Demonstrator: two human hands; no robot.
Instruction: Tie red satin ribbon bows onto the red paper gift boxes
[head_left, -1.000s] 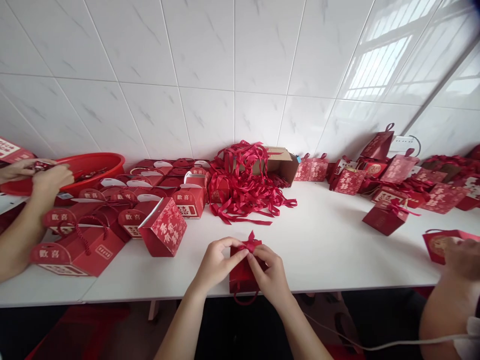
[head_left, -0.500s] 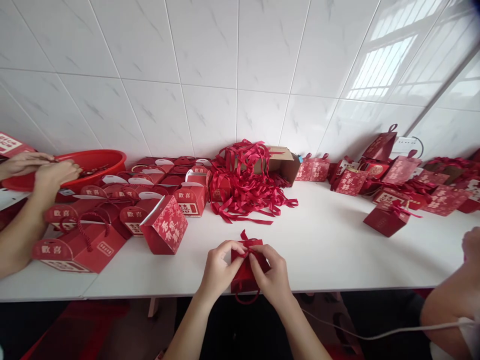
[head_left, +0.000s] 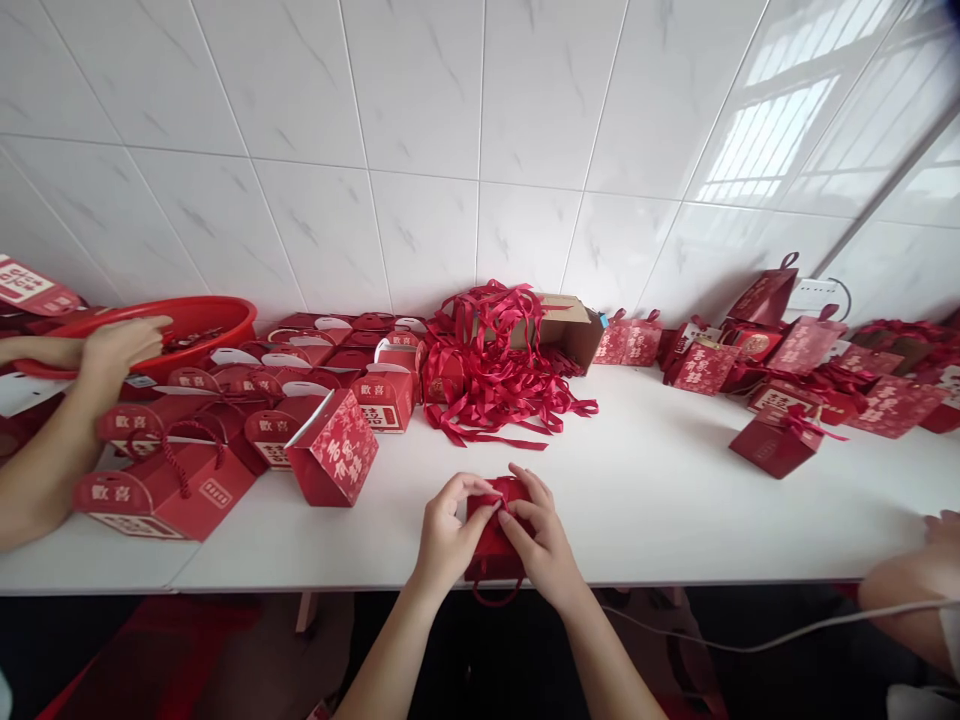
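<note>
A small dark red gift bag [head_left: 493, 548] lies at the near edge of the white table [head_left: 660, 500], its cord handle hanging over the edge. My left hand [head_left: 444, 535] and my right hand [head_left: 541, 540] are both closed on it, fingertips pinching the thin red ribbon [head_left: 491, 497] at the bag's top. The knot itself is mostly hidden by my fingers.
A heap of loose red ribbons [head_left: 499, 370] spills from a cardboard box [head_left: 566, 325] at the back. Red handled boxes [head_left: 330, 450] crowd the left, tied bags [head_left: 780, 440] the right. Another person's hands [head_left: 112, 350] are at a red basin [head_left: 187, 325]; a third person's arm [head_left: 915, 580] shows at the right.
The ribbon ends that stuck up above the bag are now drawn down between my fingers. The person on the left moved a hand to the basin; the right person's arm drew back.
</note>
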